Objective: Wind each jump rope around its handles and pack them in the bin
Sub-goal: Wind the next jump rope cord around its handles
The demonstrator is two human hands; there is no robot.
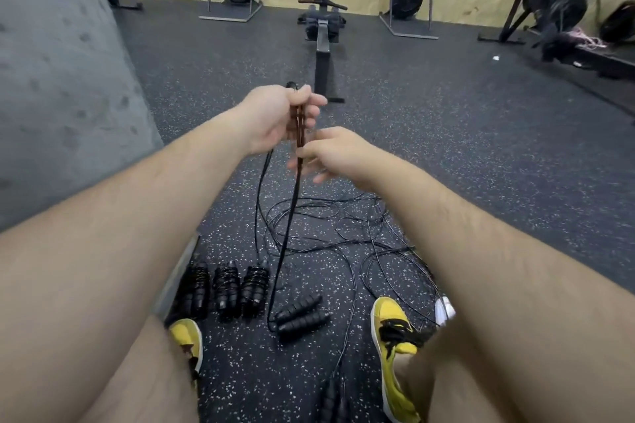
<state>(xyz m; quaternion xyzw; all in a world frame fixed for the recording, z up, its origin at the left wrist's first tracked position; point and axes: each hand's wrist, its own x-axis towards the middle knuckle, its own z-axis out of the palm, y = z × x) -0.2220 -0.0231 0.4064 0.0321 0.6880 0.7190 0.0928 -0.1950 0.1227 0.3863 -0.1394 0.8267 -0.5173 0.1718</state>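
Slim dark-reddish jump rope handles (299, 124) held upright, chest height over floor, left hand (275, 120) wrapped round them. Right hand (326, 154) pinching thin black cord (292, 203) just below. Best bet imo: keep cord taut, lay turns snug side by side. Three wound black ribbed bundles (225, 288) near left foot, loose glossy cords (343, 227) tangled on speckled rubber floor (446, 148). No bin in view.

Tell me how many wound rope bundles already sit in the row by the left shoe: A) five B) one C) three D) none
C: three wound rope bundles lie side by side on the floor, just beyond the left shoe, while the left hand holds the handles of another rope.
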